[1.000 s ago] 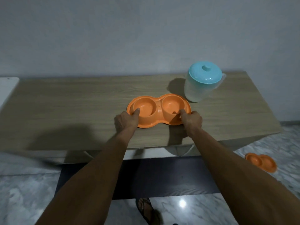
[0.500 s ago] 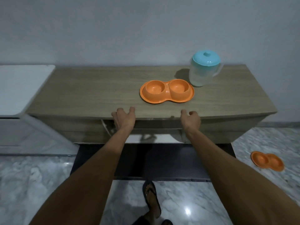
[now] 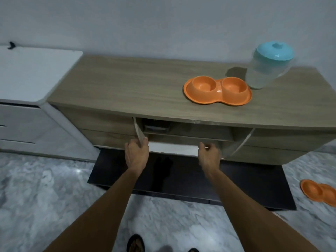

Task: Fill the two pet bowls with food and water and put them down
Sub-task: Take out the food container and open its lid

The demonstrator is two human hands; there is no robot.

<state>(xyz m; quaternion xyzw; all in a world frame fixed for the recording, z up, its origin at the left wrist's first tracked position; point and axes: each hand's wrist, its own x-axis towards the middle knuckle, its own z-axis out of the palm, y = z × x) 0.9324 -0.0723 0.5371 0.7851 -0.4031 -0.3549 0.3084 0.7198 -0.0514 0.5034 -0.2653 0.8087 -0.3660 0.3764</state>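
An empty orange double pet bowl (image 3: 217,91) sits on the wooden cabinet top (image 3: 127,88), towards its right end. Just behind it stands a clear jug with a turquoise lid (image 3: 267,68). A second orange double bowl (image 3: 320,192) lies on the floor at the far right. My left hand (image 3: 136,153) grips the lower edge of the left cabinet door (image 3: 138,130), which stands swung out. My right hand (image 3: 209,157) is curled on the blurred right cabinet door (image 3: 241,142), also swung out. Between the doors, a shelf shows something dark (image 3: 156,127).
A white drawer unit (image 3: 32,70) adjoins the cabinet on the left. A dark mat (image 3: 181,175) lies on the marble floor below the cabinet. My sandalled foot (image 3: 135,244) shows at the bottom edge.
My hands let go of the bowl on the cabinet top, dropped to the cabinet front and pulled both doors open. My view stepped back and shifted left.
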